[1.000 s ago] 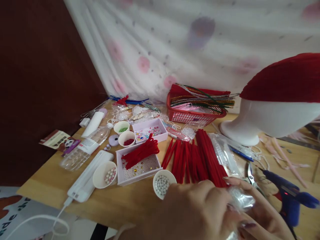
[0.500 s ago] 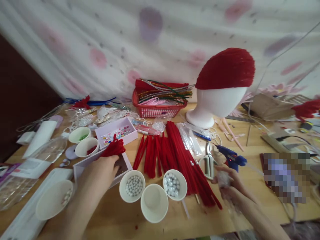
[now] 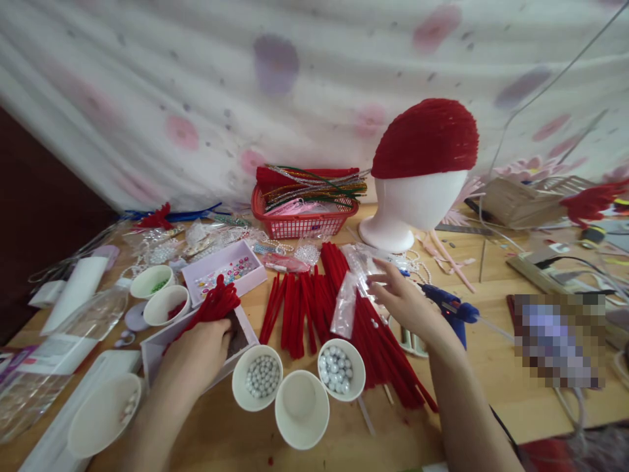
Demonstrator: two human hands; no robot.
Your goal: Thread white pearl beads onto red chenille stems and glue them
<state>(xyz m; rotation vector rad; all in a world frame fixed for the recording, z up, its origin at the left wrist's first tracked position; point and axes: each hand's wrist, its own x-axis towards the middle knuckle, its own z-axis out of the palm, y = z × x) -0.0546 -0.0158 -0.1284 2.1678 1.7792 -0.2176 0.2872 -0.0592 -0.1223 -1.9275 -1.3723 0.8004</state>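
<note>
— Closely noted, left hand (image 3: 196,354): resting on the near edge of the pink tray (image 3: 162,341), fingers curled against a bunch of red pipe cleaners (image 3: 213,305) lying in it. Cannot tell whether actually gripping or only pressing.

— And right hand (image 3: 407,305)?

— Spread open, fingers extended, hovering above the long red pipe cleaners (image 3: 304,308) laid across the wooden table (image 3: 491,387). Holding nothing. Fingertips just beside a clear plastic bag (image 3: 344,305) lying on the red sticks; contact unclear.

— Nearest surroundings?

— Three white cups in a cluster between the forearms: left cup (image 3: 257,378) full of pale beads, right cup (image 3: 341,370) with larger pearly beads, front cup (image 3: 301,410) looking empty. Blue glue gun (image 3: 455,311) just right of the right hand.

— Farther out?

— Second pink tray (image 3: 230,272) with coloured gems, behind the first. Two small bowls (image 3: 160,295) to its left. Red basket (image 3: 299,219) of mixed pipe cleaners near the curtain (image 3: 246,85). White foam head (image 3: 413,210) beside the basket, wearing a red cap (image 3: 425,141). Clear bottle (image 3: 93,314) lying at far left.
</note>
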